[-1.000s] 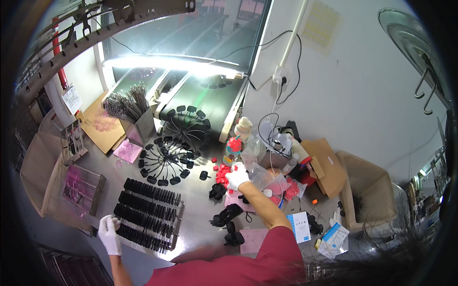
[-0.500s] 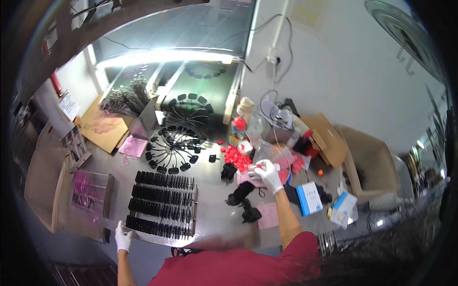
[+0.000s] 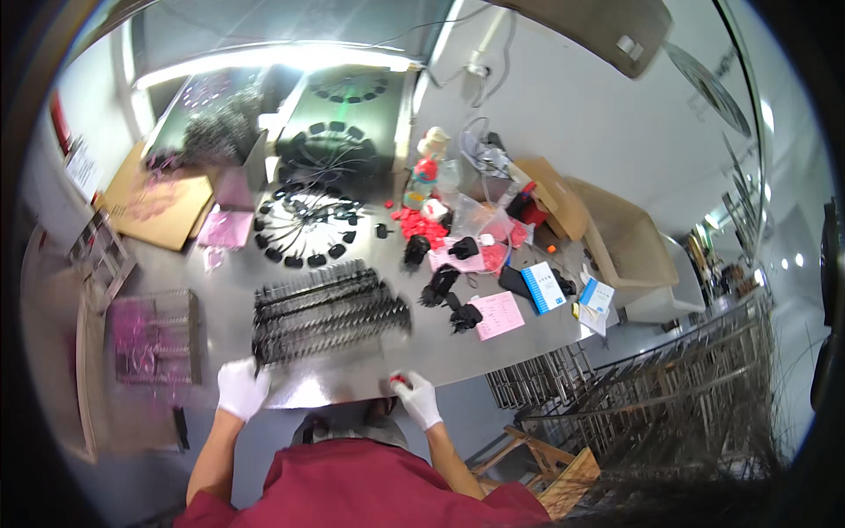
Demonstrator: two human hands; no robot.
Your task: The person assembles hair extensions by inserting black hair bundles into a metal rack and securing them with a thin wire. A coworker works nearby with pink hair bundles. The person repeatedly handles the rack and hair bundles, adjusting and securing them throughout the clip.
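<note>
**Both gloved hands at the near edge of the metal table**

Your right hand [image 3: 416,398], in a white glove, is curled closed around a small red piece [image 3: 400,381] right at the near edge of the metal table [image 3: 352,387]. Only a bit of the red shows between the fingers, so its shape is hard to make out.

Your left hand [image 3: 241,388], also gloved in white, rests at the same table edge, touching the near left corner of the rack of black parts [image 3: 330,312]. The picture is blurred there, and you cannot tell whether that hand is gripping the rack or just lying against it.

The rack lies in rows across the middle of the table, between your two hands and the round wheel of black pieces [image 3: 304,229] farther back. To the left of the rack sits a wire basket with pink items [image 3: 150,339]. To the right, loose black parts [image 3: 444,290] lie near a pink sheet of paper [image 3: 498,314] and a blue and white box [image 3: 544,287]. A heap of red pieces [image 3: 421,224] sits well beyond your right hand, near the far wall.
</note>
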